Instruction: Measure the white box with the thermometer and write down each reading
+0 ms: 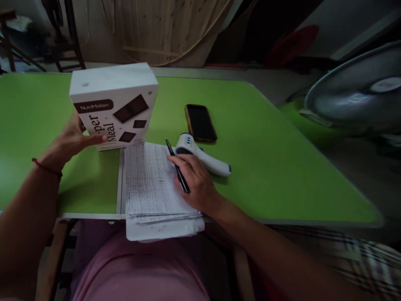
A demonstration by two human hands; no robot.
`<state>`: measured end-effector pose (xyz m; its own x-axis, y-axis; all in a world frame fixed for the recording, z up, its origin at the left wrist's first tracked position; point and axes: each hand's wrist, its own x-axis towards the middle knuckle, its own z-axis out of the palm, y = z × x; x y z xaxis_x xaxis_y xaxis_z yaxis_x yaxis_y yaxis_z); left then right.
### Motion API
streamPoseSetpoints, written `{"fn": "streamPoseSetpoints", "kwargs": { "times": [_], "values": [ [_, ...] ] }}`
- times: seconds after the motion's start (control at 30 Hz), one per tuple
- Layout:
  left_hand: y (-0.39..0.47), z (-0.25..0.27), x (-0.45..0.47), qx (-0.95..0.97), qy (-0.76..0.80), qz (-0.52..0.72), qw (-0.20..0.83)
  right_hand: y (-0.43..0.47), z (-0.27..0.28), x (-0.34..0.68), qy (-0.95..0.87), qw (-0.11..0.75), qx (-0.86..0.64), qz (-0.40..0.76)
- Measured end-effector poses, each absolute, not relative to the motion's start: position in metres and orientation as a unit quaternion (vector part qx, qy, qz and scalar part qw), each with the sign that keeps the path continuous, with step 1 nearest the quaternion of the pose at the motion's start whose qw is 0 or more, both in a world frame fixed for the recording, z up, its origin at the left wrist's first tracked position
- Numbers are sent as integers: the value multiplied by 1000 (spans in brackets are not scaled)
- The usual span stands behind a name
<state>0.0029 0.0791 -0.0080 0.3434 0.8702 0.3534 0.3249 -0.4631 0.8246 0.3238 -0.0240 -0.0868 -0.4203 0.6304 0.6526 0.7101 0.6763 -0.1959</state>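
Note:
My left hand [72, 136] grips a white carton [109, 90] by its lower left side, thumb across the printed front and the other fingers hidden behind it. The carton stands upright, its brown label and chocolate-bar pictures facing me. My right hand [197, 179] rests on a stack of handwritten sheets [147, 184], fingers closed around a black pen [177, 165]. The pen's upper end points away toward the carton. Just beyond the right hand lies a white and blue infrared thermometer [213, 162], partly covered by the fingers.
A dark phone in a brown case [200, 122] lies beyond the thermometer on the green table [282, 167]. The paper stack overhangs the table's near edge. At the far right stands a large fan [360, 92]. A wooden panel [163, 29] leans behind the table.

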Motion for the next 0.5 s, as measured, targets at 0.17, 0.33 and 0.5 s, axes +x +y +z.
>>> {"fn": "streamPoseSetpoints", "kwargs": {
  "times": [0.17,0.33,0.5],
  "values": [
    [74,-15,8,662,446,447,404,-22,-92,326,-852,320,-411,-46],
    [65,-9,8,646,468,480,365,-21,-93,326,-849,307,-426,-54],
    [58,0,12,654,427,466,417,-21,-91,326,-849,306,-425,-65]
  ]
}}
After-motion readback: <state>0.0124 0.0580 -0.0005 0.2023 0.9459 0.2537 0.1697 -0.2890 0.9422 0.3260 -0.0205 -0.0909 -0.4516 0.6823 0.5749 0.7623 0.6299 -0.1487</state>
